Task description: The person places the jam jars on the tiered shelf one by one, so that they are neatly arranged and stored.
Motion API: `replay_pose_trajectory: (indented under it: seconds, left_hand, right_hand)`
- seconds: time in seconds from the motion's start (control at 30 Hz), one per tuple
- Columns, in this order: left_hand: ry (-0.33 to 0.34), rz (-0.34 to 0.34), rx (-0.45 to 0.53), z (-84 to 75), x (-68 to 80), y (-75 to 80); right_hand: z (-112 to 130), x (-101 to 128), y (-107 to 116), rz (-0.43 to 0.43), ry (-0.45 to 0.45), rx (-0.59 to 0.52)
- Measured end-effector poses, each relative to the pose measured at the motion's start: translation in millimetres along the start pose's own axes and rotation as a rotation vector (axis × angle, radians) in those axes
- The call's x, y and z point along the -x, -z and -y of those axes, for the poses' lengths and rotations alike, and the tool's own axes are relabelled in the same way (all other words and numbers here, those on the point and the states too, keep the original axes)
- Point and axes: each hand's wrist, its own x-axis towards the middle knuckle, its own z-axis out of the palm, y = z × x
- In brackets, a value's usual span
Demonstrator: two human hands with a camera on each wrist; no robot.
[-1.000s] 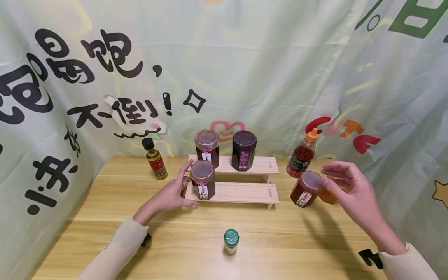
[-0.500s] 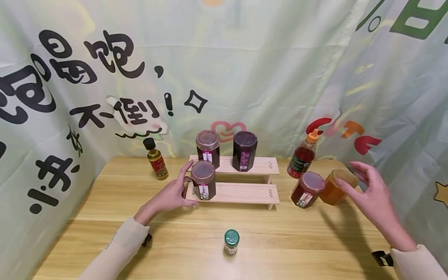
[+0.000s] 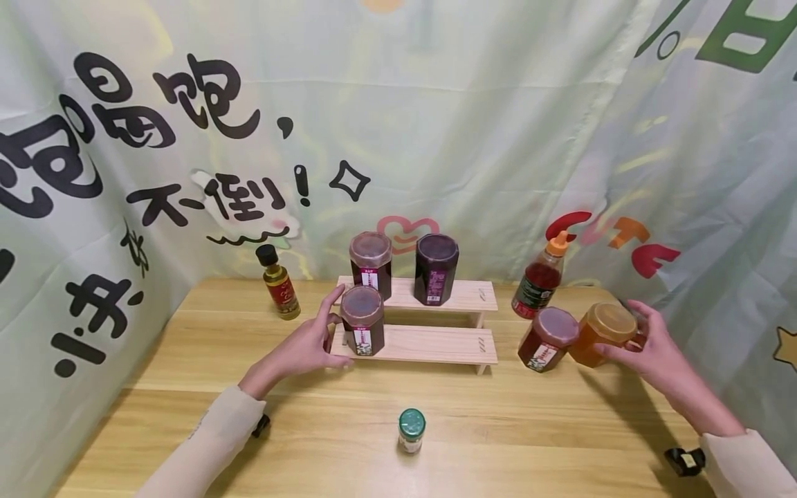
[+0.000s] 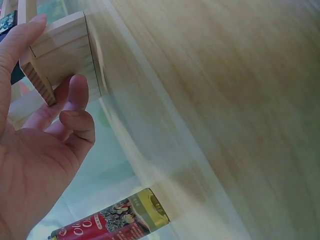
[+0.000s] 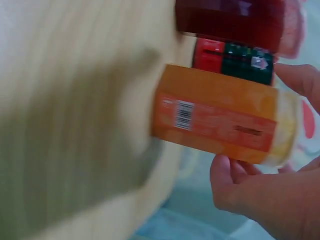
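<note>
At the left end of the two-tier wooden rack (image 3: 436, 344), my left hand (image 3: 301, 349) grips its lower tier. The left wrist view has that hand's fingers bent about the rack's end piece (image 4: 65, 55). A dark jar (image 3: 363, 315) stands on the lower tier beside these fingers. Over on the right, my right hand (image 3: 666, 356) holds an amber honey jar (image 3: 588, 342) between thumb and fingers. In the right wrist view the honey jar (image 5: 215, 112) shows an orange label with a barcode. Close against it is a dark red jar (image 3: 544, 339).
Two dark jars, one left (image 3: 371, 266) and one right (image 3: 437, 270), stand on the upper tier. An orange-capped sauce bottle (image 3: 538, 280) is behind the red jar. An oil bottle (image 3: 280, 287) stands left of the rack. A green-capped shaker (image 3: 411, 430) is in front. Printed curtains hang behind.
My right hand has moved right, past the dark red jar, and now takes hold of the honey jar, which it partly hid before. The left hand stays on the rack.
</note>
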Motion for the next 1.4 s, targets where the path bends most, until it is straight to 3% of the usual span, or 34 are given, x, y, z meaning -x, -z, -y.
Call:
replay_pose_trajectory:
  seconds: [0.17,0.33,0.73,0.93,1.17,1.4]
  left_hand:
    - [0.005,0.001,-0.006,-1.4,-0.4,-0.2]
    - [0.007,0.003,-0.002,-2.9,-0.1,0.5]
    - [-0.007,-0.005,-0.011,-2.1,0.0,-0.1]
    - [-0.004,-0.003,-0.021,-0.9,0.4,-0.2]
    - [-0.006,-0.001,-0.024,0.5,1.0,-1.2]
    - [-0.006,-0.011,-0.021,0.9,1.7,-1.0]
  right_hand:
    - [-19,-3,-8,-0.018,0.048,-0.051]
    - [-28,-5,-14,-0.047,0.034,-0.041]
    - [-29,-5,-14,-0.099,-0.057,-0.009]
    - [-30,-1,-10,-0.143,-0.094,0.062]
    - [-32,9,-10,-0.2,-0.096,0.056]
    - [-25,16,-8,-0.254,-0.059,0.126]
